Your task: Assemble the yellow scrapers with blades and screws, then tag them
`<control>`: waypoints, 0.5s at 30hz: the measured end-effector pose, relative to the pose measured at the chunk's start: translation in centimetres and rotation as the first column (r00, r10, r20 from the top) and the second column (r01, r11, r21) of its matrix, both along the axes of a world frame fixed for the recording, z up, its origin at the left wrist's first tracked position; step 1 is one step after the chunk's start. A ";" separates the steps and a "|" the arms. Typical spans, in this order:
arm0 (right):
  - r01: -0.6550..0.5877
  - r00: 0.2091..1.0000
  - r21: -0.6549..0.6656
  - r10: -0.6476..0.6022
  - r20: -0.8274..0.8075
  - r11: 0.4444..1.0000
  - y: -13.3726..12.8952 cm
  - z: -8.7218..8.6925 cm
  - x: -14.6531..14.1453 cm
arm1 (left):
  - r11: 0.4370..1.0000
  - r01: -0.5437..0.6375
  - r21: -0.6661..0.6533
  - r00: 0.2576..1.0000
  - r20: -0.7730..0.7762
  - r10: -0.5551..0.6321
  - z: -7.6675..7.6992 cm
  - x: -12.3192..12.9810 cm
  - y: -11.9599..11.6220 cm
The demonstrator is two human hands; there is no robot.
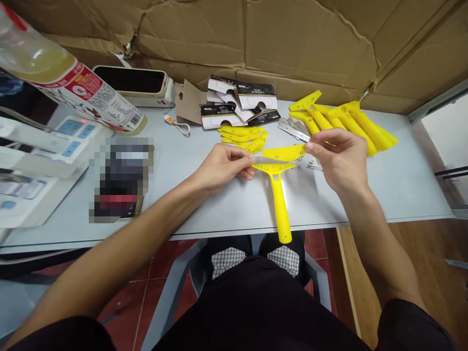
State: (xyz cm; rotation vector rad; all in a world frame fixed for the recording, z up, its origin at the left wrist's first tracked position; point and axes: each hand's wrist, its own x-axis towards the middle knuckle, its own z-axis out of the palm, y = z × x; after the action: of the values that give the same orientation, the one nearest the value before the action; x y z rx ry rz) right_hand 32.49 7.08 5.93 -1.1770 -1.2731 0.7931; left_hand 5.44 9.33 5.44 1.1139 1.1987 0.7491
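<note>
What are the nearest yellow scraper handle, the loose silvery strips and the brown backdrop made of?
Yellow scraper handle: probably molded plastic, evenly colored, smooth with soft sheen. Silvery strips: likely metal, given their bright reflections. Brown backdrop: apparently cardboard, matte, creased, torn.

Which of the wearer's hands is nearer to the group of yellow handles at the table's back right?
Right. The right hand is just in front of the yellow handles, partly covering them in view; the left hand is farther off, to their left.

The scraper handle looks smooth, glossy plastic.
</note>
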 end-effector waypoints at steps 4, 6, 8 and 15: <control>-0.026 0.996 -0.055 0.022 -0.084 0.998 1.2 -1.7 -1.9 | 1.000 -0.006 -0.018 1.000 0.017 0.007 0.4 0.1 0.1; -0.032 0.996 -0.076 0.026 -0.085 0.997 1.2 -2.2 -2.2 | 1.000 -0.009 -0.026 1.000 0.028 0.009 0.5 0.1 0.2; -0.034 0.997 -0.083 0.028 -0.074 0.996 1.0 -2.5 -2.4 | 0.999 -0.015 -0.034 0.999 0.040 0.017 0.5 0.0 0.3; -0.029 0.998 -0.176 0.017 -0.067 0.984 0.3 -2.3 -2.6 | 0.999 0.009 -0.030 0.999 0.044 -0.008 -0.2 -0.2 0.3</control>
State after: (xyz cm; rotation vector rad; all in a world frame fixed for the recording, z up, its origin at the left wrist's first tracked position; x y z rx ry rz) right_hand 29.88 7.39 3.67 -1.2683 -1.1827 0.9701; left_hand 5.28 9.64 5.28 1.0717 1.1644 0.7429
